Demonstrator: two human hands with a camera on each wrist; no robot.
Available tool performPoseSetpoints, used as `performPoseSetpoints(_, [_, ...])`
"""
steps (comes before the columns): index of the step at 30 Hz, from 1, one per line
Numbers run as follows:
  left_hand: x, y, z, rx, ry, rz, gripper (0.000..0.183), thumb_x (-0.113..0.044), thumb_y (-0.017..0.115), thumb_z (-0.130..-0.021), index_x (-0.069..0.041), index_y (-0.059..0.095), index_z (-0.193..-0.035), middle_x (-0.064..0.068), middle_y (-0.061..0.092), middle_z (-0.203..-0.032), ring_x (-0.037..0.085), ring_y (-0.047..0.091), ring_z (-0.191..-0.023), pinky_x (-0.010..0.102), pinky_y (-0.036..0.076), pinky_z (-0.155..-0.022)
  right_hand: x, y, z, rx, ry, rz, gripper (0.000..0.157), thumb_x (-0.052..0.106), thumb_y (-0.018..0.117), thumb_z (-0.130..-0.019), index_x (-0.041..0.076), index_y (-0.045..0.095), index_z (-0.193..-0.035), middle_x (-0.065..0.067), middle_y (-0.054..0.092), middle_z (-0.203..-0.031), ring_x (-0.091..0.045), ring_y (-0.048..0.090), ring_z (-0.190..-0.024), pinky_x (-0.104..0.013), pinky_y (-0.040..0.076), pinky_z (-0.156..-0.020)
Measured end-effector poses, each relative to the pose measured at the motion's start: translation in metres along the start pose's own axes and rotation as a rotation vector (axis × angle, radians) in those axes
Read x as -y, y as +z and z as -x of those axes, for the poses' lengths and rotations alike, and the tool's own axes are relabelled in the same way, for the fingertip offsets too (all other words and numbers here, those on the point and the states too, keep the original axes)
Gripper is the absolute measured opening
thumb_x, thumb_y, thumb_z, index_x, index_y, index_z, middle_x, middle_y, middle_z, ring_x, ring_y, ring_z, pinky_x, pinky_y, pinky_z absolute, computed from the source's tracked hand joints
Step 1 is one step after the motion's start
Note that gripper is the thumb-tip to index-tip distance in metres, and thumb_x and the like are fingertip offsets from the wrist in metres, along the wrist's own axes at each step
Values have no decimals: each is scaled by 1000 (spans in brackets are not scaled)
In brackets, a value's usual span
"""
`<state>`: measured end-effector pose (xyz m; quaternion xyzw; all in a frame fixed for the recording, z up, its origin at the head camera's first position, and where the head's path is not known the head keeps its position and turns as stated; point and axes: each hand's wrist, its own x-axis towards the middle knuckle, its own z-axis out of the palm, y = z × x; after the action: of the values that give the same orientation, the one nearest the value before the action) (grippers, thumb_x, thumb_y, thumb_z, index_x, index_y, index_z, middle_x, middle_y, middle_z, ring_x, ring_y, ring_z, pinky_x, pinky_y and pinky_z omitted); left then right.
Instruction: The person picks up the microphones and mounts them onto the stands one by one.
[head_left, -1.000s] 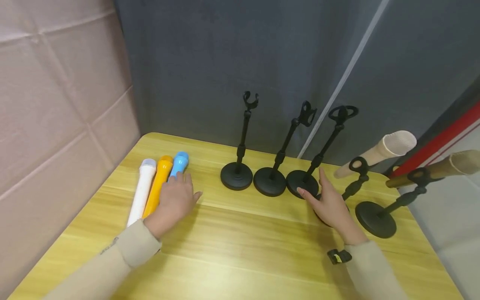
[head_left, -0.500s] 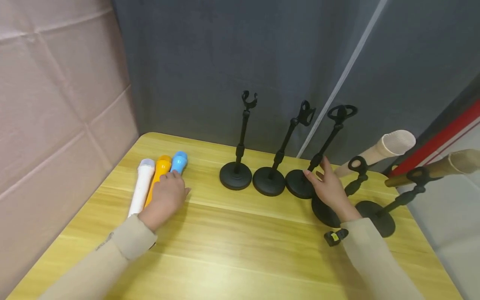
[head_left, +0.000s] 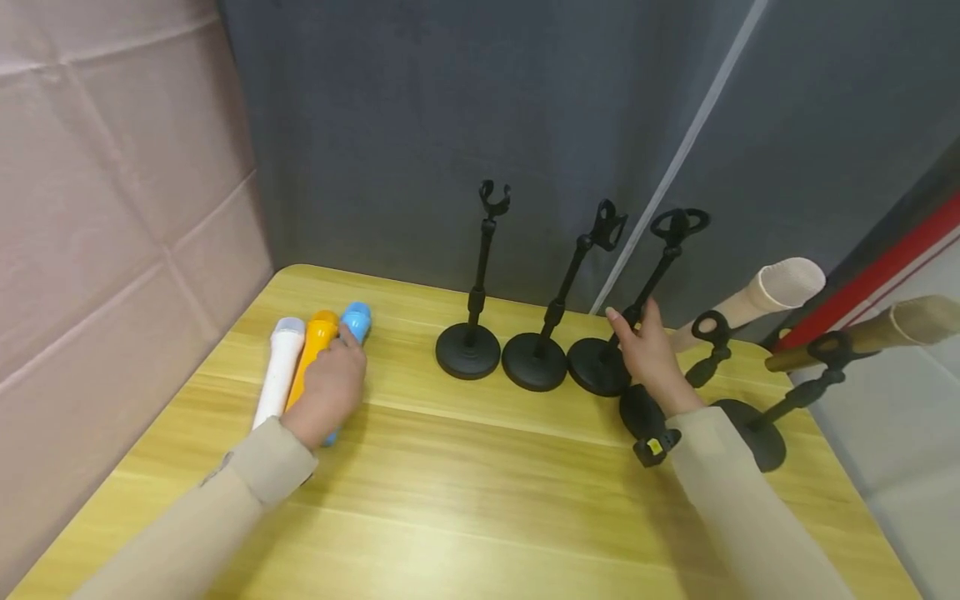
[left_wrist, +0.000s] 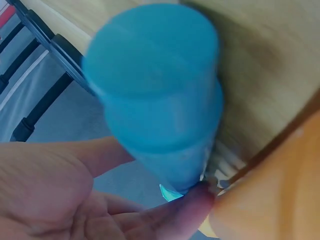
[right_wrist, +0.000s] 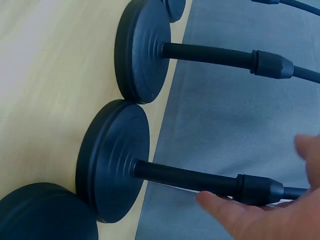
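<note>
My left hand [head_left: 335, 379] pinches the blue microphone [head_left: 357, 318], which lies beside an orange microphone [head_left: 322, 327]. Thumb and fingers sit on either side of the blue body [left_wrist: 155, 100] in the left wrist view. A white microphone [head_left: 281, 367] lies at the far left of the three. My right hand [head_left: 654, 358] reaches around the pole of the third black microphone stand [head_left: 598, 367]. In the right wrist view, a fingertip is right at the pole [right_wrist: 190, 179] near its collar, while the thumb stands apart from it.
Two more black stands, one at the left [head_left: 468, 350] and one in the middle [head_left: 535, 362], stand in the row. At the right, a pale microphone [head_left: 783, 287] and a gold microphone [head_left: 900, 329] lean in stands. A dark curtain [head_left: 420, 125] hangs behind the table [head_left: 450, 500].
The left hand's fingers have gone from spread over the blue microphone to pinching it. The right hand has moved up and away, from beside the third stand's base to its pole.
</note>
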<state>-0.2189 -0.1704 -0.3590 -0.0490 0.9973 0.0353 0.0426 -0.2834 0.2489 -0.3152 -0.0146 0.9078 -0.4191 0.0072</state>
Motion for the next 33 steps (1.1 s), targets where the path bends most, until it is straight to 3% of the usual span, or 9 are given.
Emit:
performPoseSetpoints(3, [0, 0, -3, 23, -14, 3, 64, 7, 49, -93, 28, 17, -145, 40, 57, -119, 41, 69, -91, 47, 61, -65, 2, 1, -5, -30, -2, -39, 82, 52, 34, -107, 6, -3, -162, -32, 18, -164, -51, 46, -136, -60, 37, -115])
performPoseSetpoints(8, [1, 1, -8, 75, -46, 30, 60, 3, 45, -97, 28, 19, -145, 36, 63, -113, 31, 68, -76, 41, 58, -57, 2, 4, -8, -115, -3, -23, 64, 46, 31, -109, 5, 22, -157, -32, 40, -151, -49, 46, -134, -60, 38, -112])
performPoseSetpoints(14, [4, 1, -12, 116, -81, 115, 68, -6, 50, -96, 28, 18, -145, 34, 66, -109, 29, 65, -74, 42, 56, -58, -2, 11, -12, -225, -37, 34, 45, 36, 30, -111, -2, 44, -132, -28, 55, -126, -43, 54, -116, -53, 43, -99])
performPoseSetpoints(16, [5, 0, -13, 127, -71, 135, 68, -9, 53, -95, 28, 23, -143, 34, 65, -109, 30, 64, -75, 43, 56, -59, -4, 13, -13, -250, -48, 48, 43, 34, 29, -111, -2, 46, -127, -27, 58, -121, -42, 56, -111, -50, 45, -94])
performPoseSetpoints(18, [6, 0, -13, 131, -55, 157, 59, -12, 57, -94, 25, 39, -136, 31, 63, -107, 30, 62, -76, 41, 55, -59, -6, 15, -13, -271, -52, 68, 42, 34, 29, -111, -2, 48, -125, -27, 61, -119, -42, 59, -107, -48, 46, -89])
performPoseSetpoints(23, [11, 0, -11, 120, -26, 214, 27, -15, 66, -93, 10, 64, -103, 19, 62, -91, 28, 60, -71, 35, 49, -56, -8, 20, -15, -298, -67, 116, 42, 33, 30, -111, -1, 50, -123, -27, 65, -115, -45, 63, -106, -51, 49, -91])
performPoseSetpoints(29, [14, 3, -10, 83, -1, 237, 30, -18, 71, -91, 9, 65, -101, 16, 63, -84, 27, 59, -69, 35, 49, -57, -8, 23, -13, -280, -83, 122, 41, 32, 30, -111, -1, 50, -125, -26, 66, -115, -45, 63, -110, -54, 49, -97])
performPoseSetpoints(33, [16, 5, -9, 83, -11, 273, 34, -20, 71, -92, 9, 62, -107, 17, 63, -87, 28, 59, -72, 36, 50, -61, -8, 24, -9, -259, -89, 141, 43, 35, 29, -111, -1, 49, -126, -25, 68, -116, -43, 65, -105, -49, 51, -87])
